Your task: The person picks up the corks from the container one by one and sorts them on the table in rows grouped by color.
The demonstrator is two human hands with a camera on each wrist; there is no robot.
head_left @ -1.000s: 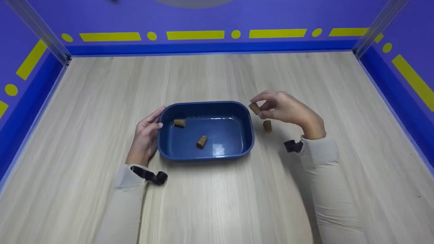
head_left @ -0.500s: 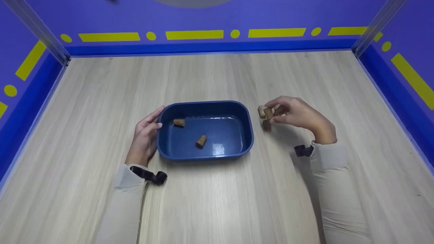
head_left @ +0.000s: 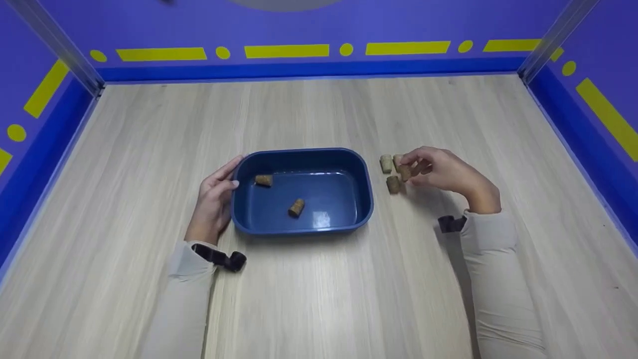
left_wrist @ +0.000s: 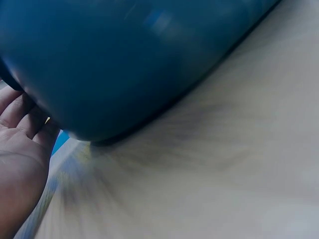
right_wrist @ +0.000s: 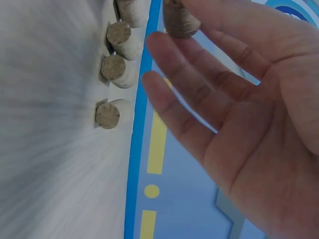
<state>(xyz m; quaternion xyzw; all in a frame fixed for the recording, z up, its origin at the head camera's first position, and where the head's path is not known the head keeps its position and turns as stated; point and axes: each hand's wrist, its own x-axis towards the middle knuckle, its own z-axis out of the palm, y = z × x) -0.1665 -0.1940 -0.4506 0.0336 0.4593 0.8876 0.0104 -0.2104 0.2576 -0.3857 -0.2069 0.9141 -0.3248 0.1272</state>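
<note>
My left hand (head_left: 212, 202) holds the left end of a dark blue plastic bin (head_left: 301, 233), thumb over its rim. In the left wrist view the bin's wall (left_wrist: 114, 64) fills the upper part, beside the curved fingers. Two brown corks lie inside, one cork (head_left: 263, 180) at the left and another cork (head_left: 296, 208) near the middle. Right of the bin, my right hand (head_left: 446, 174) pinches a cork (head_left: 404, 173) between thumb and fingers. Close by on the table are a pale cork (head_left: 386, 163), a partly covered cork (head_left: 398, 160) and a darker cork (head_left: 393, 185).
The right wrist view shows several corks (right_wrist: 113, 67) in a row on the tabletop, below the held cork (right_wrist: 180, 20). Around the wood-grain table (head_left: 309, 289) stand a blue back wall (head_left: 299, 70) with yellow marks and two side walls.
My right hand has moved right, away from the bin's rim, and slightly nearer, keeping the pinched cork. The pale cork behind it has come into view. My left hand and the bin stay put.
</note>
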